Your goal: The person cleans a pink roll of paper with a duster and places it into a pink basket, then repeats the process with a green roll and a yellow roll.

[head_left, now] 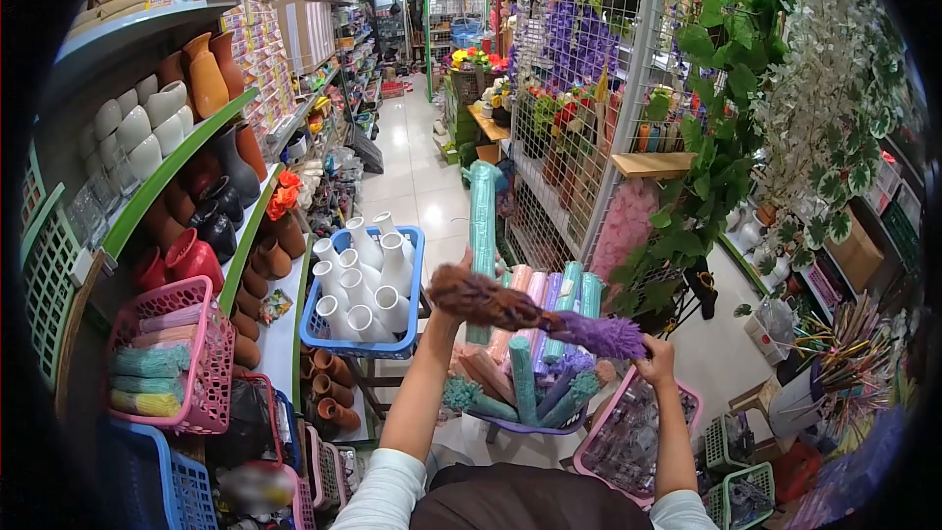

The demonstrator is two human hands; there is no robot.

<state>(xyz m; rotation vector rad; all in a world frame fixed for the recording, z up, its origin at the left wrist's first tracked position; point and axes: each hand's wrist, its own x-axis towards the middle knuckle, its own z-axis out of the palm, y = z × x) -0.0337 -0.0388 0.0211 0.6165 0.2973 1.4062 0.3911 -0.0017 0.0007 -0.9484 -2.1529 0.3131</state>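
Observation:
A long fuzzy bundle, like pipe cleaners, stretches across in front of me, with a brown part on the left and a purple part on the right. My left hand is closed around the brown end, its fingers mostly hidden behind the fuzz. My right hand grips the tip of the purple end. Upright just behind my left hand is a teal wrapped roll. Below the bundle, a purple basket is filled with teal, pink and lilac rolls.
A blue basket of white vases stands left on a stool. Shelves of pots line the left side, with a pink basket of bundles in front. A pink basket sits by my right arm. A wire rack rises ahead beside the aisle.

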